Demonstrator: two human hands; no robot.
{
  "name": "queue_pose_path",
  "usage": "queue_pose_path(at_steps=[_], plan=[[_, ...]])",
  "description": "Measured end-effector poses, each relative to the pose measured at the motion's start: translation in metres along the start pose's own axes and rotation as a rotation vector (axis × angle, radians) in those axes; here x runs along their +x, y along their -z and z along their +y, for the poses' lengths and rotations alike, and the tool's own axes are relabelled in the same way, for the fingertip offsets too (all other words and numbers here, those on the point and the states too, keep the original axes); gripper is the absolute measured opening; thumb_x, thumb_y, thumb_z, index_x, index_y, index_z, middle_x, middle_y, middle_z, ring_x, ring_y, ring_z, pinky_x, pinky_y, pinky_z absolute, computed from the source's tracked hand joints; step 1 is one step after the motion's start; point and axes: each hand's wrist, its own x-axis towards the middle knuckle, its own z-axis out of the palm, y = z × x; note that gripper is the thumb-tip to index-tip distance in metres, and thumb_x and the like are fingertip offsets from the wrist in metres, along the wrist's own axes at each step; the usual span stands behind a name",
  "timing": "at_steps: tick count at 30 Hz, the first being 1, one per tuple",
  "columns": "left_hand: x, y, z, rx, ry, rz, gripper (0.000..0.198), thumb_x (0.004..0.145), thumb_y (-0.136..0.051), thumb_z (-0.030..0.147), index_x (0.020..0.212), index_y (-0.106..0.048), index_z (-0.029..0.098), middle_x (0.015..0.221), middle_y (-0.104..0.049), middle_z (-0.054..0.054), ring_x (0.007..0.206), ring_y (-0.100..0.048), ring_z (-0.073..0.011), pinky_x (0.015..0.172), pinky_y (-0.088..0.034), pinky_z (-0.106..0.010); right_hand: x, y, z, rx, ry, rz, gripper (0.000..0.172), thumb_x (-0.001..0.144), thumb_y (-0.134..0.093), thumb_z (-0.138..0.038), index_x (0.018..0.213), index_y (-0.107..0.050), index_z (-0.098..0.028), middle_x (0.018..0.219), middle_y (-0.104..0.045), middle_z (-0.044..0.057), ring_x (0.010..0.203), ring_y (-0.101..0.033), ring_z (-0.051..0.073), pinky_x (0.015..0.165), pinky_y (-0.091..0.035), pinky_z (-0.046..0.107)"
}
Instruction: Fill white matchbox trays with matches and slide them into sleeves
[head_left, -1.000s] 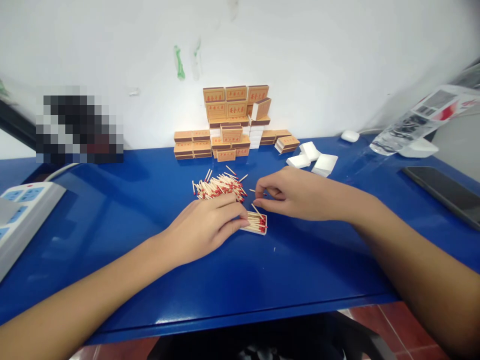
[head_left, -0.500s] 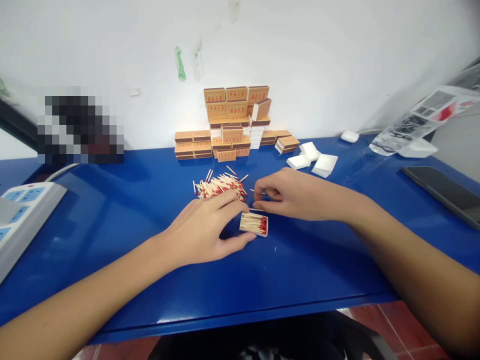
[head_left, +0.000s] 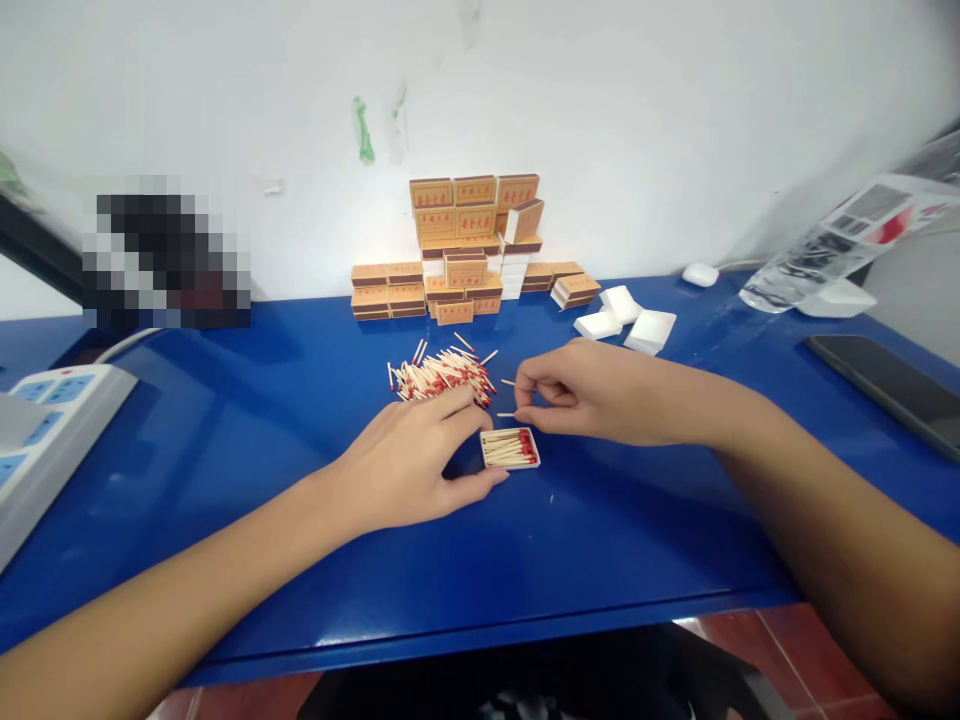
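A small white matchbox tray [head_left: 537, 462] filled with red-tipped matches [head_left: 508, 448] rests on the blue table. My left hand [head_left: 420, 455] steadies it, thumb at the near side and fingers at the far left corner. Just behind the tray, my right hand [head_left: 574, 392] is closed in a pinch at a single match [head_left: 505, 414], whose pale end sticks out to the left. Another match [head_left: 508, 382] pokes out beside the bent fingers, its other end hidden. Beyond my left hand lies a loose pile of matches [head_left: 439, 375].
Stacked orange matchboxes [head_left: 474, 220] stand against the wall. Several white empty trays [head_left: 651, 330] lie to their right. A phone [head_left: 885, 385], a clear plastic package [head_left: 832, 245] and a white earbud case [head_left: 700, 274] are on the right; a power strip [head_left: 82, 425] is at left.
My right hand has shifted slightly right, away from the tray, with the match at its fingertips. The tray has turned a little under my left hand, which has barely moved.
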Motion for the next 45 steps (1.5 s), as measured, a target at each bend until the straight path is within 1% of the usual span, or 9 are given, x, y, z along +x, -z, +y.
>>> queue_pose_path(at_steps=[5,9,14,19,26,31,33,37,45], plan=[[0.001,0.0,-0.002,0.005,0.014,-0.009,0.033,0.097,-0.068,0.051,0.109,-0.067,0.02,0.103,-0.069,-0.003,0.08,-0.067,-0.0182,0.061,-0.043,-0.029,-0.004,-0.003,-0.018,-0.007,0.028,-0.072,0.013,0.093,-0.065,-0.03,0.083,-0.068,-0.021,0.067,-0.058,-0.005,0.055,-0.044,0.01,0.06,-0.031,0.03],[0.001,0.001,-0.003,0.008,0.019,-0.016,0.034,0.097,-0.067,0.053,0.108,-0.067,0.02,0.102,-0.069,-0.003,0.079,-0.067,-0.0184,0.061,-0.043,-0.03,-0.005,-0.003,-0.02,0.009,0.068,-0.027,0.015,0.094,-0.064,-0.032,0.084,-0.069,-0.022,0.065,-0.055,-0.006,0.053,-0.042,0.01,0.06,-0.031,0.03],[0.0,0.0,-0.003,0.019,0.013,-0.007,0.034,0.096,-0.068,0.052,0.108,-0.069,0.02,0.105,-0.071,-0.003,0.079,-0.068,-0.0181,0.061,-0.044,-0.03,-0.004,0.001,-0.007,-0.028,0.065,0.035,0.012,0.093,-0.064,-0.031,0.087,-0.071,-0.024,0.064,-0.053,-0.006,0.054,-0.042,0.01,0.061,-0.03,0.031],[0.0,-0.001,-0.003,0.024,-0.011,0.037,0.035,0.096,-0.07,0.051,0.111,-0.07,0.02,0.11,-0.073,-0.003,0.082,-0.07,-0.0178,0.063,-0.048,-0.03,0.008,-0.003,0.018,-0.148,-0.069,0.228,0.016,0.094,-0.062,-0.035,0.094,-0.071,-0.021,0.067,-0.056,-0.002,0.059,-0.046,0.014,0.063,-0.03,0.032],[0.0,-0.001,-0.004,0.044,-0.01,0.03,0.039,0.096,-0.069,0.056,0.11,-0.07,0.02,0.11,-0.073,-0.003,0.082,-0.07,-0.0187,0.064,-0.049,-0.031,0.019,-0.011,0.032,-0.149,-0.118,0.138,0.016,0.095,-0.058,-0.03,0.093,-0.069,-0.019,0.071,-0.061,0.0,0.062,-0.049,0.015,0.064,-0.031,0.032],[-0.001,-0.002,-0.004,0.062,-0.014,0.051,0.038,0.095,-0.069,0.055,0.11,-0.07,0.021,0.108,-0.072,-0.002,0.08,-0.069,-0.0182,0.06,-0.046,-0.03,0.008,-0.002,0.012,-0.011,-0.014,0.109,0.014,0.093,-0.061,-0.032,0.089,-0.069,-0.021,0.066,-0.059,-0.003,0.057,-0.046,0.012,0.061,-0.03,0.031],[-0.001,-0.002,-0.004,0.068,-0.014,0.048,0.037,0.095,-0.069,0.055,0.109,-0.07,0.02,0.105,-0.072,-0.002,0.079,-0.069,-0.0183,0.058,-0.044,-0.03,0.001,0.0,-0.001,0.052,0.028,0.014,0.015,0.093,-0.063,-0.035,0.086,-0.069,-0.022,0.065,-0.059,-0.004,0.055,-0.045,0.011,0.06,-0.028,0.03],[0.001,-0.002,-0.004,0.068,-0.015,0.031,0.037,0.096,-0.068,0.055,0.106,-0.069,0.019,0.102,-0.072,-0.003,0.076,-0.067,-0.0186,0.057,-0.042,-0.03,-0.005,-0.002,-0.017,0.001,0.043,-0.105,0.009,0.089,-0.065,-0.026,0.082,-0.067,-0.022,0.067,-0.059,-0.004,0.056,-0.045,0.011,0.06,-0.029,0.03],[0.001,0.0,-0.003,0.057,0.0,0.004,0.037,0.097,-0.066,0.056,0.103,-0.067,0.02,0.101,-0.071,-0.002,0.075,-0.066,-0.0178,0.057,-0.042,-0.03,-0.005,-0.001,-0.011,-0.03,0.068,-0.045,0.012,0.093,-0.06,-0.028,0.085,-0.067,-0.023,0.066,-0.057,-0.004,0.055,-0.043,0.012,0.062,-0.03,0.031]])
